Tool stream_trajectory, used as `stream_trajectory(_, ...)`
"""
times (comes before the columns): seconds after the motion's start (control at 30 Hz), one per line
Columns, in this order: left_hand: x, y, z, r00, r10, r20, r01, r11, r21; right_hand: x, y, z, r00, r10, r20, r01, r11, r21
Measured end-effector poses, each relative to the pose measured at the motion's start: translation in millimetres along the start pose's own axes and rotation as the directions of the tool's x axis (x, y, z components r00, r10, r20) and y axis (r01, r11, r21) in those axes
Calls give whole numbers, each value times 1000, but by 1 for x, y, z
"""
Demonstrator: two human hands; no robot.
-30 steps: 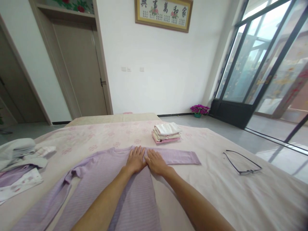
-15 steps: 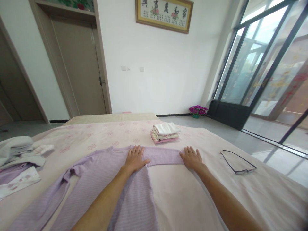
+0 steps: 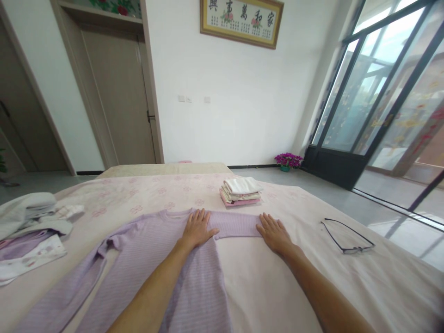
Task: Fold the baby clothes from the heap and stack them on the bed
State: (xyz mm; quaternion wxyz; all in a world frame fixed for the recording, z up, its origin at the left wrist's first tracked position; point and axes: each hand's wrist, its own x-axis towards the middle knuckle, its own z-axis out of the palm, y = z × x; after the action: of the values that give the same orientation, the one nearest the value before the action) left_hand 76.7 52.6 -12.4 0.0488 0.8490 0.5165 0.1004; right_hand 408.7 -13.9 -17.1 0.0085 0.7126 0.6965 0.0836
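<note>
A lilac long-sleeved top (image 3: 149,259) lies spread on the pale pink bedsheet (image 3: 256,286), its neckline towards the far side. My left hand (image 3: 197,227) rests flat on its right shoulder area, fingers stretched out. At the cuff end of the straightened right sleeve, my right hand (image 3: 275,233) lies flat with its fingers extended, covering the cuff. The left sleeve (image 3: 79,277) slants down towards the near left, with a wrinkled bend near the shoulder. Just beyond the right sleeve sits a small stack of folded clothes (image 3: 240,192), white on top and pink below.
A loose pile of clothes (image 3: 33,231) lies at the left edge of the bed. Eyeglasses (image 3: 350,238) rest on the sheet to the right of my right hand. Purple flowers (image 3: 287,160) stand on the floor near the glass door (image 3: 367,92).
My right hand has slid slightly inward over the sleeve's cuff end. My left hand stays on the shoulder area. The view has shifted slightly.
</note>
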Motion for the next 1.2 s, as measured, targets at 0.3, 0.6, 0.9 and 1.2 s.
stream_trajectory(0.3,-3,1,-3,1000,-3,10,3,1000,-19,-10,25,-17,992,128,-2,-128,991,32)
stream_trajectory(0.6,-2,1,-1,1000,-3,-1,3,1000,24,-8,30,-14,975,199,102,-198,980,-20)
stream_trajectory(0.9,-2,-1,1,1000,6,-18,-7,1000,-17,-12,10,-10,995,43,90,-40,999,-35)
stream_trajectory(1.2,-2,-7,-5,997,46,-60,-63,948,-312,14,-43,-27,985,-4,-175,-10,997,-81)
